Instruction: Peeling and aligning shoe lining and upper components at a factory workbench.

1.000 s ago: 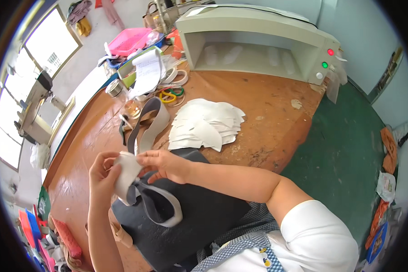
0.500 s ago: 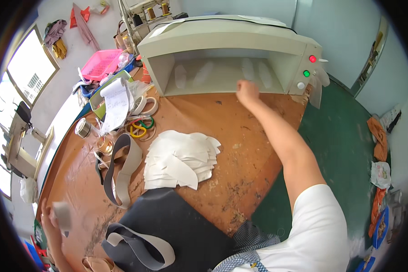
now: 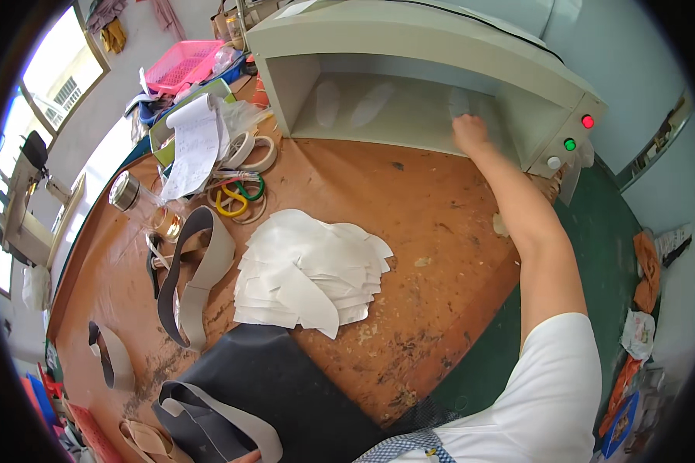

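Note:
My right hand reaches into the opening of a pale grey box-shaped machine. Its fingers are bunched at the lower end of a slim white piece; whether they grip it is hidden. Two similar white pieces lie further left on the machine's floor. Only a sliver of my left hand shows at the bottom edge, beside a looped grey band on a black sheet. A heap of white cut pieces sits mid-table. A short curled grey band rests at the left.
A taller grey band loop stands left of the heap. Behind it are a glass bottle, scissors with yellow and green handles, tape rolls, a paper pad and a pink basket. A green floor lies right of the table.
My right hand has gone right and deeper into the machine. My left hand has let go of the short grey band on the table and dropped to the bottom edge. The whole view has shifted.

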{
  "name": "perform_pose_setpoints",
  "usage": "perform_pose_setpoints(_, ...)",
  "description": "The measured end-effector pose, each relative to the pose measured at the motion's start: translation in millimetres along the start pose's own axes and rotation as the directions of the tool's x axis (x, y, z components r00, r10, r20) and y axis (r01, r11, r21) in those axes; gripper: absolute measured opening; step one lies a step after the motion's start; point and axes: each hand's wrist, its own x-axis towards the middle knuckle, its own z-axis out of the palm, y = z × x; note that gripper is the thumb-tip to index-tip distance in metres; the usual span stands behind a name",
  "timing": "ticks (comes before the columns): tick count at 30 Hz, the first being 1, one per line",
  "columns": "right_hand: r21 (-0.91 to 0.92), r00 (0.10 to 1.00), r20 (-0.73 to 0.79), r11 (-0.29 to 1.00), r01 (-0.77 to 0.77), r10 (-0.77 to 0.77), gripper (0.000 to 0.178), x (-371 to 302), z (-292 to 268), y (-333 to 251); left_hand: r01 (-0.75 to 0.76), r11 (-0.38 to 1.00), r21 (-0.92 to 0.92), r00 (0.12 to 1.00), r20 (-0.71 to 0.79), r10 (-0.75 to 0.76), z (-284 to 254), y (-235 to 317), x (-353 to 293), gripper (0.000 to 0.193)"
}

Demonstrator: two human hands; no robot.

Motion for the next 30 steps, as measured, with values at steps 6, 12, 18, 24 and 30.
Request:
perform_pose_setpoints(6, -0.078, 0.997, -0.057, 0.996, 0.044, -0.049, 0.013, 5, -12, 9, -0.021, 0.977, 0.212, 0.933, -0.346, 0.096, 36, -19, 3, 0.037)
perform_pose_setpoints(12, -0.065, 0.977, -0.208, 0.996, -0.058, 0.043, 0.017, -3, -94, 13, -0.061, 0.885, 0.462, 0.720, -0.593, 0.359, 2, -4, 39, 0.044)
perform_pose_setpoints(18, 0.685, 0.978, 0.148, 0.728, 0.005, -0.146, 0.019, -99, -290, -56, -0.504, 0.799, 0.328, 0.716, -0.359, 0.599, 29, 51, 73, 0.057)
perform_pose_setpoints(24, 0.930, 0.832, 0.132, 0.357, 0.084, -0.539, 0.020, -232, -398, -151, -0.667, 0.729, 0.154, 0.632, -0.401, 0.663, 79, 103, 81, 0.088)
perform_pose_setpoints(30, 0.999, 0.852, -0.042, -0.009, 0.043, -0.522, 0.036, -302, -387, -188, -0.632, 0.658, -0.408, 0.774, -0.294, 0.561, 73, 62, 19, 0.036)
